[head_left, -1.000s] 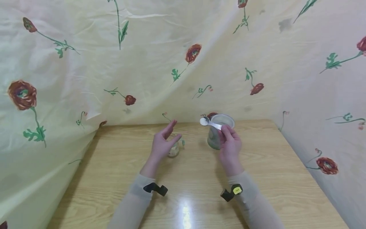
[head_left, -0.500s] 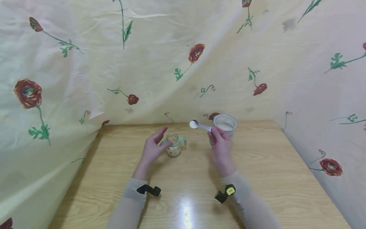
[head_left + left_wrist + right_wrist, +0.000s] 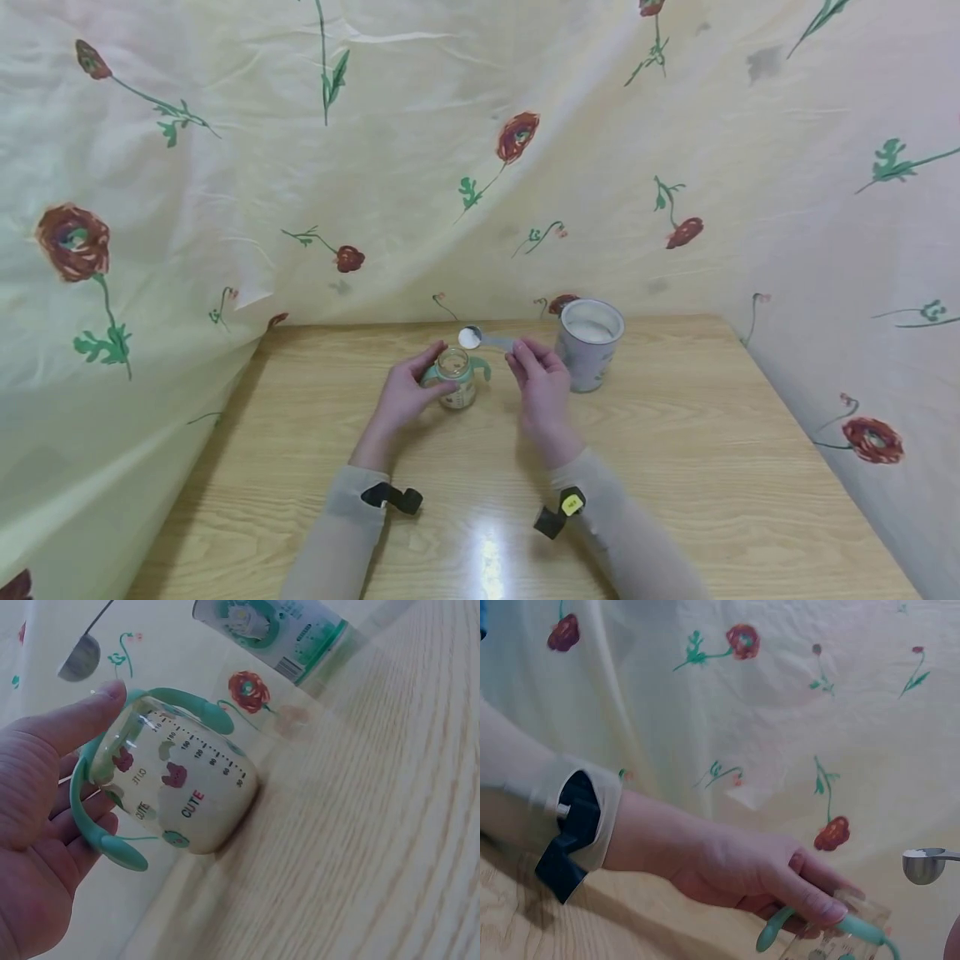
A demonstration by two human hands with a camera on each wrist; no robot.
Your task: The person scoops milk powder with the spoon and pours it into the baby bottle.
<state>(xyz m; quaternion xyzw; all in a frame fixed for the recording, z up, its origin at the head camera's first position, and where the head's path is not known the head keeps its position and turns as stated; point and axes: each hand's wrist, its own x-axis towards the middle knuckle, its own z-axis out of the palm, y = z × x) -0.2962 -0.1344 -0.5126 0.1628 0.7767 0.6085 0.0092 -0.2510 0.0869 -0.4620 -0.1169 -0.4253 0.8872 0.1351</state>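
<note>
My left hand (image 3: 405,390) holds a clear baby bottle (image 3: 459,393) by its mint-green collar. In the left wrist view the thumb lies along the rim and the other fingers reach behind the bottle (image 3: 199,776), which has two green handles, a printed scale and the word CUTE. The bottle stands upright and uncapped on the table. My right hand (image 3: 545,390) pinches the handle of a measuring spoon (image 3: 470,337). White powder fills its round bowl, which is level just above and right of the bottle's mouth. In the right wrist view the spoon (image 3: 924,867) shows, while most of the right hand is out of frame.
An open canister (image 3: 587,362) of white powder stands behind and right of the right hand. The wooden table (image 3: 675,467) backs onto a hanging cloth (image 3: 405,167) printed with red poppies, which also flanks both sides.
The right hand has carried the filled spoon left, from the canister to beside the bottle's mouth. The left hand has dropped back and taken hold of the bottle.
</note>
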